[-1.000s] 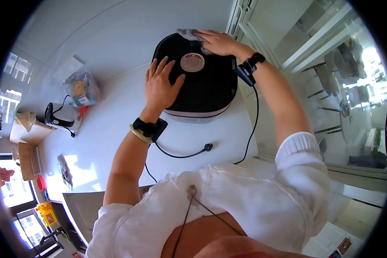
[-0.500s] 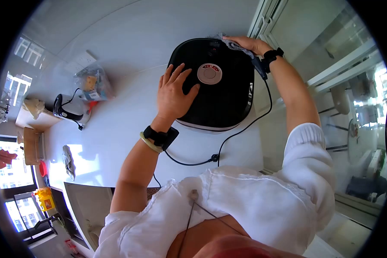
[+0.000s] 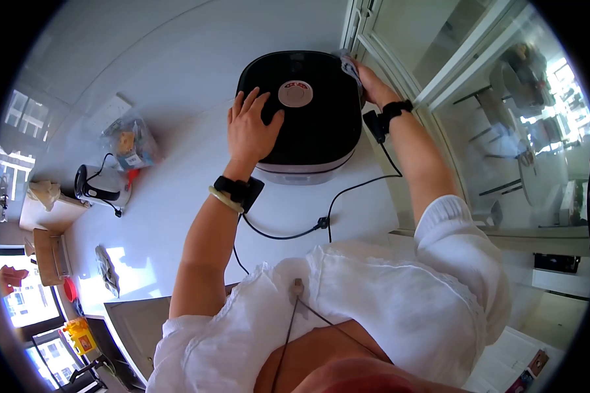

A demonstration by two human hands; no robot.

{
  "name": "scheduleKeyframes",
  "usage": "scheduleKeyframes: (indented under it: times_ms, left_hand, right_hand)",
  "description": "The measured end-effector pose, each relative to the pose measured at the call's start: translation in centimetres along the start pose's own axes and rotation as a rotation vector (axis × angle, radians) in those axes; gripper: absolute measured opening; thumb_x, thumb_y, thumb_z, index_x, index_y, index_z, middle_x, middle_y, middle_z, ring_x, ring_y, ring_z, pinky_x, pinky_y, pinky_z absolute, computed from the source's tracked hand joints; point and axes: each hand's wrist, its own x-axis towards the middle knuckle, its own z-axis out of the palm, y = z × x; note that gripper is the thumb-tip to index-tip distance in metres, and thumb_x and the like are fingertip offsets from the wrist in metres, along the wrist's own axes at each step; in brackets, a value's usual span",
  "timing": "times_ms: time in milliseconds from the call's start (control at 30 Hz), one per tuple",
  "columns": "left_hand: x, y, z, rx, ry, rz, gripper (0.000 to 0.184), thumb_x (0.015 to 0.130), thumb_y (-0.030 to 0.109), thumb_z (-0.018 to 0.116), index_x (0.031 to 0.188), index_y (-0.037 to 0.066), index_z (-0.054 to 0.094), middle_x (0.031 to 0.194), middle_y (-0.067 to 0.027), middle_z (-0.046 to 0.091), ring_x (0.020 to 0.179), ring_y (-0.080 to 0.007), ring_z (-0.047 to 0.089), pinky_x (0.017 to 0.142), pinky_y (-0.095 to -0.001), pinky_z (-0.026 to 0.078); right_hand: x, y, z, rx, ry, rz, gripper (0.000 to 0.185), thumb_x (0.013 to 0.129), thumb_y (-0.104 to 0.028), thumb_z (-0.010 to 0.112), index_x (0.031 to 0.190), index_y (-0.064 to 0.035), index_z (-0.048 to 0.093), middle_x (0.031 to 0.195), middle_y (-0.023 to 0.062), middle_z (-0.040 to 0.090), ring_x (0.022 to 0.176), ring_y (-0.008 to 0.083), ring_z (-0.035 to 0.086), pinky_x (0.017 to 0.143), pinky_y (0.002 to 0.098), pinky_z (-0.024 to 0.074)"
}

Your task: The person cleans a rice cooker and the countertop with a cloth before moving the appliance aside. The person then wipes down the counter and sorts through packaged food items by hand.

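A large black-topped appliance [image 3: 308,137] with rounded corners stands on the white counter. It has a round silver panel with red marks on its lid and a pale lower body. My left hand [image 3: 251,131] lies spread on the left part of the lid, beside the round panel. At the far right corner, my right hand [image 3: 374,85] is curled around a grey cloth [image 3: 350,67], which presses against the appliance's side. Some fingertips of the right hand are hidden behind the cloth and the edge. Both wrists wear black bands, with dark cables hanging below.
A glass sliding door [image 3: 432,92] stands close on the right. To the left are a white kettle [image 3: 101,187], a plastic bag [image 3: 130,143] with items inside, and a second cloth [image 3: 107,270]. A black cable [image 3: 282,237] crosses the counter before me.
My right hand and the cloth have moved from the lid's far right corner down onto the right side. My left hand remains spread on the lid. The whole view has turned slightly.
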Motion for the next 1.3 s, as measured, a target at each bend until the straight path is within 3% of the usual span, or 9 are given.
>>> scheduleKeyframes:
  times_ms: [533,667,700,800,867,967,1033,1133,1300]
  left_hand:
    - [-0.2,-2.3,2.3,0.079,0.113,0.104,0.052,0.086,0.048,0.057,0.128,0.016,0.058,0.140,-0.0070,0.049,0.135,-0.0315,0.036,0.111,-0.0436,0.028]
    - [-0.2,-0.7,-0.5,-0.117,-0.020,0.023,0.058,0.086,0.033,0.062,0.130,-0.002,0.047,0.140,-0.0250,0.041,0.130,-0.0363,0.040,0.106,-0.0407,0.033]
    - [-0.6,-1.1,-0.1,-0.243,0.246,0.122,0.042,0.085,0.025,0.064,0.117,-0.002,0.056,0.126,-0.0210,0.054,0.119,-0.0365,0.049,0.102,-0.0414,0.038]
    - [-1.5,-2.6,-0.1,-0.447,0.561,0.089,0.037,0.086,0.020,0.062,0.115,-0.001,0.056,0.120,-0.0191,0.056,0.116,-0.0362,0.049,0.103,-0.0419,0.038]
    - [-4.0,-4.8,-0.8,-0.462,0.583,0.104,0.030,0.083,0.022,0.065,0.109,0.008,0.062,0.116,-0.0116,0.061,0.112,-0.0336,0.051,0.099,-0.0425,0.035]
    - [-11.9,-6.6,-0.5,-0.282,0.287,0.163,0.026,0.078,0.013,0.071,0.101,0.006,0.062,0.103,-0.0130,0.062,0.099,-0.0333,0.053,0.091,-0.0412,0.041]
    - [-19.1,-7.2,2.5,-0.315,-0.004,0.197,0.034,0.071,0.016,0.078,0.100,0.007,0.062,0.099,-0.0124,0.062,0.097,-0.0323,0.054,0.090,-0.0420,0.042]
    - [-26.2,-5.3,3.7,-0.249,-0.438,0.389,0.048,0.072,0.035,0.078,0.106,0.006,0.061,0.112,-0.0120,0.056,0.112,-0.0326,0.046,0.096,-0.0416,0.040]
    - [-28.2,-6.5,5.1,-0.086,-0.519,0.361,0.022,0.081,0.015,0.067,0.101,0.006,0.061,0.102,-0.0106,0.057,0.108,-0.0304,0.049,0.097,-0.0418,0.038]
  right_hand:
    - [-15.1,16.8,6.1,0.604,0.301,-0.148,0.038,0.100,-0.030,0.039,0.128,-0.0066,0.049,0.128,0.0068,0.055,0.115,0.0219,0.052,0.101,0.0348,0.0405]
    - [-17.7,20.6,8.1,0.596,0.304,0.001,0.031,0.097,-0.020,0.044,0.123,-0.0046,0.050,0.116,0.0067,0.058,0.104,0.0191,0.056,0.090,0.0328,0.0475]
    - [-18.6,21.1,9.1,0.554,0.244,-0.013,0.030,0.097,-0.019,0.044,0.123,-0.0044,0.050,0.114,0.0070,0.059,0.102,0.0189,0.057,0.087,0.0328,0.0486]
    - [-20.2,21.3,9.2,0.533,0.161,-0.018,0.026,0.094,-0.015,0.047,0.116,-0.0035,0.055,0.104,0.0070,0.062,0.093,0.0187,0.060,0.082,0.0340,0.0505]
    - [-21.8,21.8,7.8,0.564,0.149,0.003,0.023,0.092,-0.012,0.049,0.109,-0.0027,0.060,0.096,0.0067,0.064,0.086,0.0186,0.062,0.080,0.0352,0.0512]
    - [-24.5,20.9,3.2,0.392,0.380,-0.133,0.024,0.092,-0.015,0.047,0.104,-0.0009,0.062,0.094,0.0093,0.066,0.083,0.0196,0.063,0.076,0.0356,0.0518]
    - [-27.0,18.9,1.5,0.486,0.220,-0.135,0.030,0.094,-0.022,0.044,0.104,-0.0010,0.062,0.096,0.0090,0.067,0.088,0.0228,0.064,0.081,0.0375,0.0520]
    - [-27.9,20.2,-1.7,0.461,0.340,-0.104,0.032,0.095,-0.024,0.042,0.107,-0.0003,0.061,0.101,0.0115,0.067,0.093,0.0252,0.064,0.085,0.0397,0.0511]
    - [-29.6,17.7,0.0,0.396,0.359,-0.104,0.031,0.096,-0.022,0.042,0.103,0.0012,0.061,0.098,0.0135,0.066,0.088,0.0265,0.065,0.079,0.0384,0.0546]
